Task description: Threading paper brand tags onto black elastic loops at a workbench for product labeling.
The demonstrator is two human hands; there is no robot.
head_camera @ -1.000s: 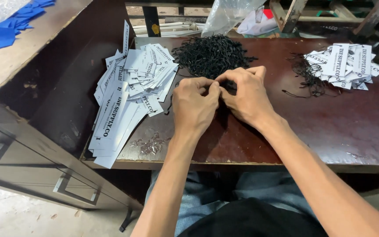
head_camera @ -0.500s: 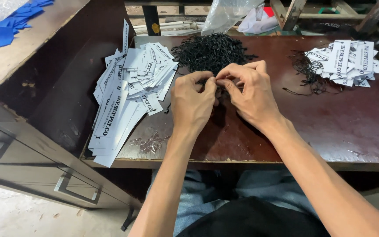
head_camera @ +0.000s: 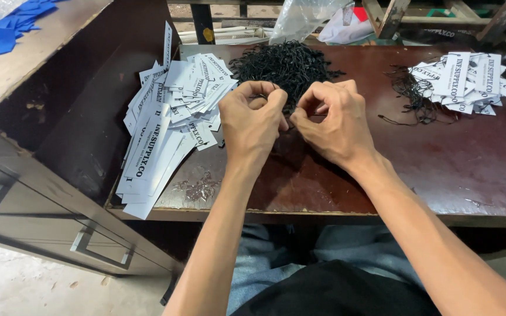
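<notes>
- Far left of the dark brown wooden worktop (head_camera: 452,175) there's a lighter wooden cabinet top with a scatter of blue paper pieces (head_camera: 7,26) on it, and a grey drawer front with a metal handle (head_camera: 98,248) lower down.
- On the worktop's left edge sits a big messy pile of white printed paper tags (head_camera: 165,123), long strips fanned out, a few hanging over the front edge, one standing upright at the back.
- Just right of that pile is the left hand (head_camera: 253,126), fingers curled in tight, thumb and forefinger pinched together on what looks like a thin black string. It's too small to make out properly.
- Right behind both hands, at the back middle of the worktop, is a heap of black string loops (head_camera: 285,64). The fingertips are right at its front edge.
- The right hand (head_camera: 332,123) is just beside the left one, nearly touching it, also curled narrow with thumb and forefinger pinched. Can't tell for sure what it's gripping, seems to be the same bit of string.
- Behind the heap, off the worktop's back edge, there's a crumpled clear plastic bag (head_camera: 306,17).
- Toward the right end of the worktop, well apart from the hands, is a smaller stack of white tags with black strings attached (head_camera: 461,82), loose strings trailing off its left side.
</notes>
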